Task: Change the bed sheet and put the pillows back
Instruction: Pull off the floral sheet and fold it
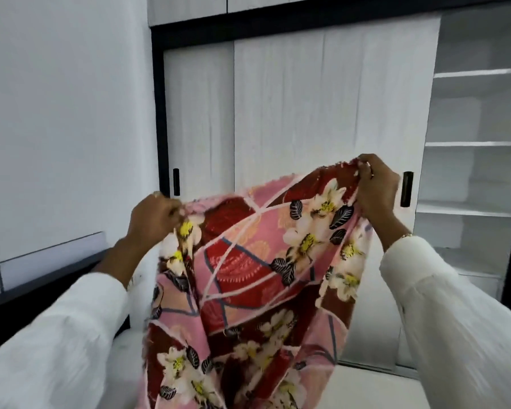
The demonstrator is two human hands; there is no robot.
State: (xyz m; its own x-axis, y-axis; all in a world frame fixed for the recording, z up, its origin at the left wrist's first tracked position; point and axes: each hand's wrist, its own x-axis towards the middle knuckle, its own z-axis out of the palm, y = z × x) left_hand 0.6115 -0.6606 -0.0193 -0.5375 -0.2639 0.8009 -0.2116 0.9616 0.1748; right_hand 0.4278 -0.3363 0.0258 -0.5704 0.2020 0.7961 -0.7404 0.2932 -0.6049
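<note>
The left hand (155, 218) and right hand (375, 187) pinch the top edge of the flowery sheet (248, 278), fingers shut tight. It hangs above the bare white bed (375, 388). Spreading, tucking and pillows are probably left.

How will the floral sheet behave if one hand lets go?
The floral sheet looks floppy: it sags between the left hand and right hand. Probably light, pinched only at its edge. A released corner would likely drop.
</note>
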